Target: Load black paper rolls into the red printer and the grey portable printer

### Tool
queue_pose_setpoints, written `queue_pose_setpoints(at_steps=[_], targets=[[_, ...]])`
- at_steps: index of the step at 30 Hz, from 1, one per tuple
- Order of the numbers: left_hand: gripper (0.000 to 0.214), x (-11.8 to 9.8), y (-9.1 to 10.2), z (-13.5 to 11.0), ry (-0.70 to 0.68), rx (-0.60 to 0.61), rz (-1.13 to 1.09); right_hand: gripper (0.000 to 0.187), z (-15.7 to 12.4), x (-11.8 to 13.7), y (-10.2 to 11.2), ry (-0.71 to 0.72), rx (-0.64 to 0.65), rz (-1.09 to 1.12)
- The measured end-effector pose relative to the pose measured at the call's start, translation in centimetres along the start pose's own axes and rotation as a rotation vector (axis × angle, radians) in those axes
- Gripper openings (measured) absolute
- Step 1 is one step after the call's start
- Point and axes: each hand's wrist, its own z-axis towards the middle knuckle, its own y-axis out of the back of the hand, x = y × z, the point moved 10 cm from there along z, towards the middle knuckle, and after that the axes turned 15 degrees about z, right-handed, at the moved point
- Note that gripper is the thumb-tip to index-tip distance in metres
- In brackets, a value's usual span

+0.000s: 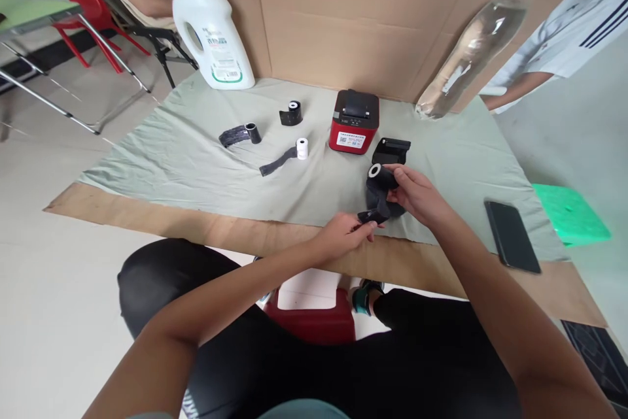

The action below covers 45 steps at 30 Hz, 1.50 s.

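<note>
My right hand [415, 193] grips a black paper roll [383, 178] with a white core, near the front edge of the cloth-covered table. A loose black strip curls down from the roll. Its end is pinched in the fingers of my left hand [347, 234]. Just beyond the roll lies a black plastic part [391, 150], partly hidden by it. A red and black receipt printer [354, 122] stands behind, its top dark. To the left rest a white roll [301, 148] with a dark strip, a black roll [294, 113] and another dark roll [252, 133], all partly unwound.
A white jug [210, 33] and a tilted clear bottle [483, 40] stand against the cardboard panel [343, 14]. A phone [511, 236] lies at the right front edge. A green stool [572, 213] is beyond the table's right side. Two other people sit or stand behind the panel.
</note>
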Motion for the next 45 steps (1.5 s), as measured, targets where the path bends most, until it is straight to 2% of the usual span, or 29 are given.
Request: queue_pose_setpoints(at_steps=[5,8,12,14,17,19,22,25,32,39,42,45], targets=[[0.041,-1.5,-1.0,0.7,-0.127,0.030,0.031,0.049,-1.0,-1.8,-0.9,-0.204,0.076,0.185],[0.040,-1.7,-1.5,0.2,-0.154,0.056,0.075,0.053,-1.2,-2.0,-0.9,-0.212,0.095,0.192],[0.043,-1.3,-2.0,-0.4,-0.103,0.052,0.040,0.045,-0.4,-0.1,1.6,-0.033,-0.017,0.032],[0.047,-1.2,-2.4,-0.5,-0.088,0.057,0.009,0.036,0.1,1.6,3.0,0.091,-0.074,-0.142],[0.041,-1.5,-2.9,-0.6,-0.167,0.054,0.047,0.030,0.6,4.3,4.3,0.298,-0.122,-0.495],[0.037,-1.9,-2.2,-0.7,-0.259,-0.040,0.106,0.033,0.8,5.3,4.7,0.380,-0.134,-0.685],[0.038,-2.7,-0.3,-1.3,-0.399,-0.256,0.203,0.034,1.1,5.1,4.8,0.412,-0.103,-0.844],[0.038,-3.0,0.4,-1.5,-0.462,-0.341,0.287,0.033,1.4,4.0,4.4,0.434,-0.064,-0.969],[0.037,-2.2,-0.1,-1.0,-0.399,-0.283,0.313,0.035,2.3,2.7,3.5,0.525,-0.051,-1.139],[0.036,-2.0,0.1,-0.8,-0.335,-0.253,0.296,0.032,3.3,1.8,3.2,0.476,0.012,-1.063],[0.036,-1.8,0.1,-0.7,-0.305,-0.231,0.289,0.029,3.4,2.0,4.1,0.456,-0.090,-0.992],[0.035,-1.5,0.0,-0.6,-0.281,-0.210,0.281,0.015,3.5,2.3,5.0,0.430,-0.189,-0.961]])
